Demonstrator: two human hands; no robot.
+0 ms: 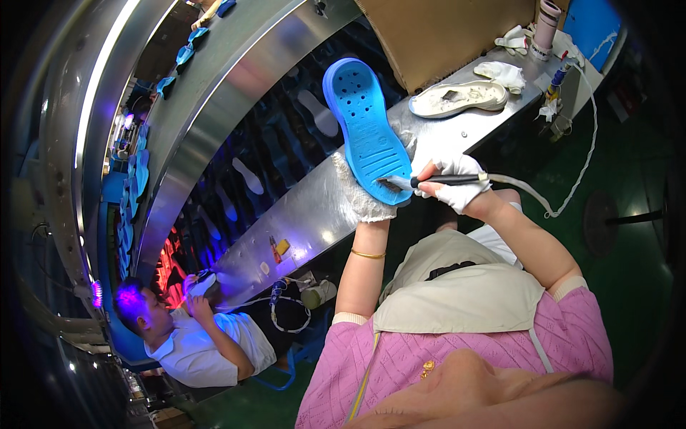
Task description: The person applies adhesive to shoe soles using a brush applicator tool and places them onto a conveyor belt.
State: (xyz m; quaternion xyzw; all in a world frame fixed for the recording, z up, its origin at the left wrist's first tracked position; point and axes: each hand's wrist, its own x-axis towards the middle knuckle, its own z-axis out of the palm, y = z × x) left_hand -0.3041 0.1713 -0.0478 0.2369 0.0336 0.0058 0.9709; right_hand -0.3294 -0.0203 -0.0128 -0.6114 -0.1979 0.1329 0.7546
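A blue shoe sole (368, 121), with holes at its far end and ridges near its heel, is held up over the metal bench. My left hand (361, 196), in a knitted white glove, grips it from below at the near end. In my right hand (461, 184), whose white glove leaves fingertips bare, is a brush (444, 180) with a dark handle. Its dark bristles lie on the sole's near end. A pale hose (532, 193) runs from the handle's back end and curves up to the right.
The metal bench (314, 200) carries a white sole (457, 99) and white gloves (501, 74). A pink cylinder (547, 28) stands at the far right, near a cardboard sheet (450, 36). Blue pieces lie along a curved conveyor (236, 50). At lower left a co-worker (207, 343) holds a pale piece.
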